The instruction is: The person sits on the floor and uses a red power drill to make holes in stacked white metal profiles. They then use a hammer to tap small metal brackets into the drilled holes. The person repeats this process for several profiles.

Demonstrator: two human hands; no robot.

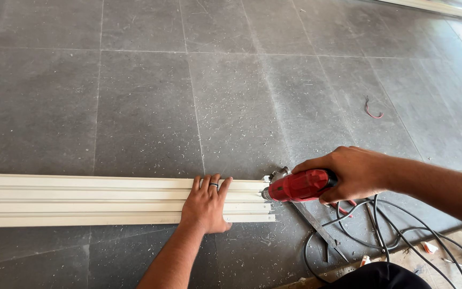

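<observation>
A long cream-white channel profile (81, 200) with several ribs lies flat on the grey tiled floor, running from the left edge to about the middle. My left hand (207, 203), a dark ring on one finger, rests palm down on the profile near its right end. My right hand (351, 172) grips a red power drill (298, 185), held sideways with its metal nose against the profile's right end.
Black cables (386, 225) loop on the floor under my right forearm. A thin metal strip (316, 227) lies diagonally beside them. A short red wire scrap (372, 111) lies farther off. Shavings speckle the tiles. A pale rail (439, 6) runs along the top right.
</observation>
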